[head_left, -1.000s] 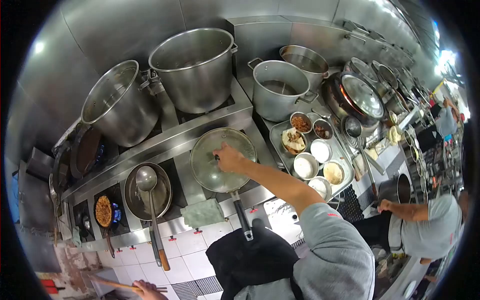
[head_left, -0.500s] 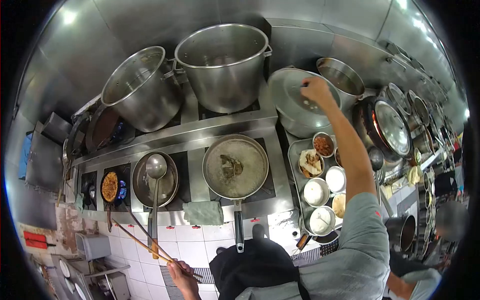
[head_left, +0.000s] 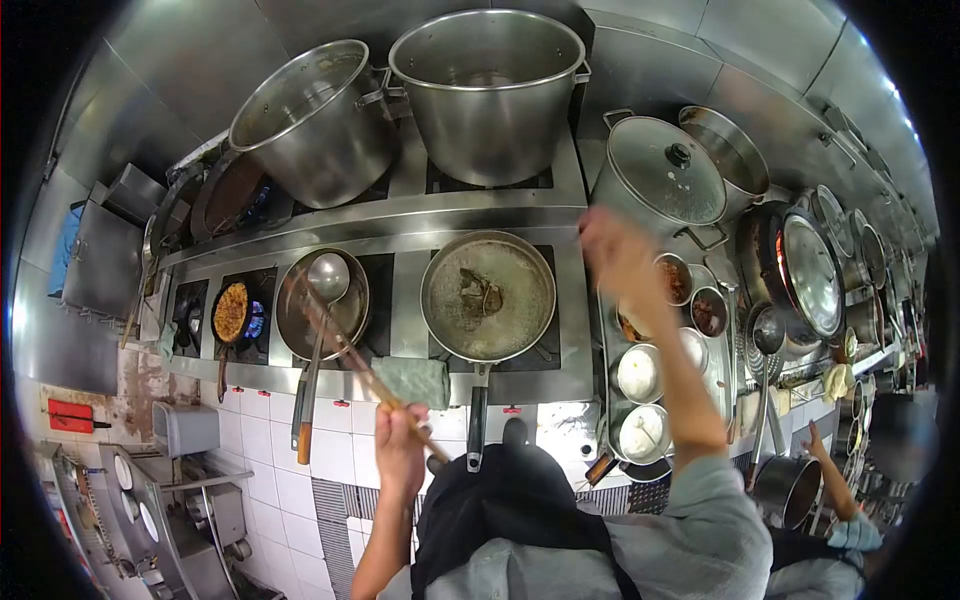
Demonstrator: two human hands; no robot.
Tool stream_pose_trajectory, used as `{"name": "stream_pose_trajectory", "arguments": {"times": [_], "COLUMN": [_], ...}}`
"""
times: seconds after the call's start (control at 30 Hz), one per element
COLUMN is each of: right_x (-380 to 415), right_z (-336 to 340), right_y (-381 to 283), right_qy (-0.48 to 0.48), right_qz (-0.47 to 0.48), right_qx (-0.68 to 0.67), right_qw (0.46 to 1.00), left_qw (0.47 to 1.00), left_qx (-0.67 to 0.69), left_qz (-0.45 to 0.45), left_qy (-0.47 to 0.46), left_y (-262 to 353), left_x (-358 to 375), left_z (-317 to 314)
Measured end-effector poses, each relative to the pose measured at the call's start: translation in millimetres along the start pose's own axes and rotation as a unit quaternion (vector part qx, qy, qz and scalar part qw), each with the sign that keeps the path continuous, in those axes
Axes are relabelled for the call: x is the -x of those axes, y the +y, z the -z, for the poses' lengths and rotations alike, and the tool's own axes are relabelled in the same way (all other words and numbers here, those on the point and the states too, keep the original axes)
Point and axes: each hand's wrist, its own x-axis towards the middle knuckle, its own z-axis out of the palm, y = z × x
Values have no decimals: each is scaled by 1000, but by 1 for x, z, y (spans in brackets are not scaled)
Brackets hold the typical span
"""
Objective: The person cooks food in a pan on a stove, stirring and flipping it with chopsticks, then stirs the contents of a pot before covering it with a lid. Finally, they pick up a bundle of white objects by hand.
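My left hand [head_left: 400, 440] is closed round long wooden chopsticks [head_left: 365, 378], which slant up over the pan with the ladle [head_left: 328, 278]. My right hand [head_left: 625, 255] is blurred by motion in front of the lidded pot; its fingers cannot be made out. The glass lid [head_left: 667, 170] with a black knob rests on that pot. Between my hands, a long-handled pan [head_left: 488, 340] holds cloudy liquid with a dark piece in it. A folded green cloth [head_left: 412, 382] lies on the stove edge. Bowls of white food [head_left: 640, 434] stand below my right hand.
Two tall steel pots [head_left: 486, 120] stand at the back. A small pan of browned food [head_left: 231, 312] sits by a blue flame at the left. Lidded woks and utensils are at the right. A co-worker's arm [head_left: 833, 482] reaches near a pot at the lower right.
My right hand has left the lid knob and moved down toward me. My left hand has risen to the right with the chopsticks. The view has shifted, and the co-worker's arm now shows.
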Motion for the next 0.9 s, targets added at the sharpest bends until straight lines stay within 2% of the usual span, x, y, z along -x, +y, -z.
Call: {"name": "stream_pose_trajectory", "arguments": {"times": [0.03,0.07,0.1,0.13,0.17,0.2,0.23,0.33,0.37,0.43,0.5,0.57,0.6,0.63,0.67,0.73,0.9], "right_x": [43,92,118,152,174,189,201,210,213,221,221,231,229,227,226,223,196], "right_z": [-38,-87,-91,-122,-139,-153,-163,-167,-165,-156,-129,-112,-98,-86,-80,-74,-100], "right_y": [-8,-6,-55,-62,-74,-80,-82,-72,-67,-59,-68,-51,-56,-62,-59,-55,-56], "right_qy": [-76,-89,-327,-306,-283,-231,-178,-183,-180,-165,-125,-85,-78,-70,-72,-120,-155], "right_qz": [48,111,-153,-84,-105,-131,-158,-177,-145,-172,-225,-153,-160,-166,-164,-167,-184], "right_qx": [-60,-58,-182,-196,-237,-259,-278,-233,-208,-213,-167,-24,49,122,126,288,362], "right_qw": [994,988,915,928,923,929,931,939,950,947,952,984,983,976,976,935,901], "left_qw": [1000,1000,1000,999,998,995,995,992,991,988,988,981,982,982,979,970,958], "left_qx": [12,5,-2,3,8,-17,-13,-6,-1,-11,5,-73,-93,-87,-144,-214,-258], "left_qz": [-11,-3,6,19,32,91,94,69,73,118,121,159,144,145,114,78,43], "left_qy": [-24,-26,-26,-40,-54,-45,-43,-107,-108,-104,-91,-82,-81,-80,-85,-79,-115], "left_y": [-7,-13,-18,-24,-27,-18,-25,-46,-46,-45,-45,-31,-26,-28,-34,-32,-31], "left_x": [-8,-16,-21,-23,-24,-18,-19,-22,-20,-17,-18,-21,-22,-25,-30,-31,-31], "left_z": [-7,-15,-21,-26,-30,-37,-32,-14,-10,-1,18,40,52,68,85,102,129]}}
